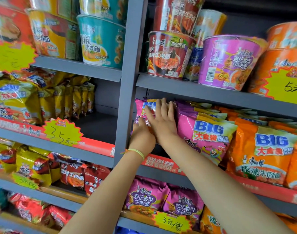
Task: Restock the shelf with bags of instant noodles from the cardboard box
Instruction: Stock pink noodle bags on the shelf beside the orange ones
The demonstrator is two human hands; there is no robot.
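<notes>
A pink bag of instant noodles (141, 108) stands upright at the left end of the middle shelf (161, 163), right of the grey upright post. My right hand (163, 120) lies flat on its front with straight fingers. My left hand (141, 134), with a yellow-green band at the wrist, touches the bag's lower part; its fingers are partly hidden under my right hand. To the right stands a row of pink bags (203, 132), then orange bags (266, 154). The cardboard box is out of view.
Bowl noodles (229, 63) fill the shelf above, with a yellow price tag (289, 86). Yellow noodle bags (17, 102) sit in the left bay beside a dark empty stretch of shelf (98, 127). Purple bags (144, 198) and red bags (73, 178) fill the lower shelves.
</notes>
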